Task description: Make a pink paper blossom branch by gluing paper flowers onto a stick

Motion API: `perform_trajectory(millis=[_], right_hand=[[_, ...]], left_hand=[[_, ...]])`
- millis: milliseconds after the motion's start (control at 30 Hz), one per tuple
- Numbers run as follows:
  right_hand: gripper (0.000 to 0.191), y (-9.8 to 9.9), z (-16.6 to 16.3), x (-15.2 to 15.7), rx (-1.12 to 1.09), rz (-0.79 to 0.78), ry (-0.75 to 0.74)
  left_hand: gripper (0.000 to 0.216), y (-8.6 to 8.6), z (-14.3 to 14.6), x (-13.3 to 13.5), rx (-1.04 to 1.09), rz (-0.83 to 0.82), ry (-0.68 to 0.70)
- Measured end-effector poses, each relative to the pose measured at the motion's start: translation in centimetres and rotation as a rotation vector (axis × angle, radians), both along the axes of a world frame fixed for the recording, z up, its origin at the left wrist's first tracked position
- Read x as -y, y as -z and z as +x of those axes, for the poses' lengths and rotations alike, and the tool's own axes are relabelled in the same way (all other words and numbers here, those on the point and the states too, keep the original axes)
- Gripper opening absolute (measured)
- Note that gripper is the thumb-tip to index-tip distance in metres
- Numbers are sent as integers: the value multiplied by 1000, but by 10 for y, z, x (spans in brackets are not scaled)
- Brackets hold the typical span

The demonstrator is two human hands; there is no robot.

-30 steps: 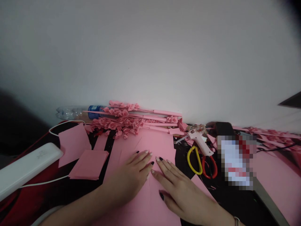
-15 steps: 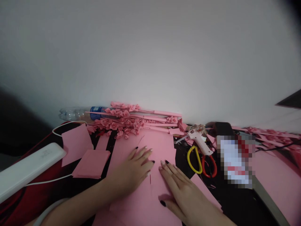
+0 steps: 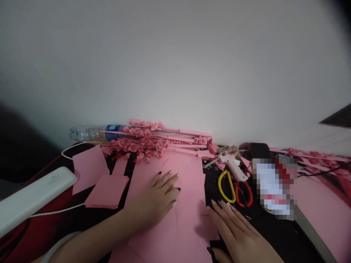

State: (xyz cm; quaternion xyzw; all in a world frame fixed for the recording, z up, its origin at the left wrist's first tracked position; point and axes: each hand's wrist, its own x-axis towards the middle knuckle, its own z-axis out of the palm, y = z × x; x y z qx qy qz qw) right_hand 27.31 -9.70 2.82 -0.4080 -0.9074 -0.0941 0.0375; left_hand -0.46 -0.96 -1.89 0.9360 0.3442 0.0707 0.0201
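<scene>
My left hand (image 3: 155, 199) lies flat with fingers spread on a large pink paper sheet (image 3: 181, 175) on the table. My right hand (image 3: 238, 233) hovers or rests with fingers stretched out at the sheet's right edge, near the lower right, holding nothing. Just beyond its fingertips lie scissors (image 3: 233, 188) with one yellow and one red handle, and a white glue gun (image 3: 233, 164).
Pink paper roses on stems (image 3: 148, 142) and a plastic bottle (image 3: 93, 132) lie along the white wall. A stack of pink squares (image 3: 105, 191) and a loose sheet (image 3: 87, 166) sit left. A white device (image 3: 33, 195) with a cable is far left. More pink paper (image 3: 320, 204) lies right.
My right hand has slid away from the left hand, to the right and toward me, off the middle of the sheet. My left hand has stayed pressed on the paper.
</scene>
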Motion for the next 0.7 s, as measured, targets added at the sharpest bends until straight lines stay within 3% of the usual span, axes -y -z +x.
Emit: perform_trajectory(millis=[167,300,433,567,700], right_hand=[[64,-15,-46,-31,-55,-114,-36],[64,2,-71,-49,-132,-246,-27],[66,24,-71,-52,-212,-269,20],[70,30,-68,-50,-254,-264,36],[69,27,-68,-51,-246,-242,74]], left_hand=[[34,-4,0,-1,25,-24,-1],[39,-7,-3,-6,74,-41,-34],[35,-18,-12,-10,183,-23,-257],[41,-36,-25,-14,175,-2,-574],[32,-39,-33,-21,224,-140,-632]])
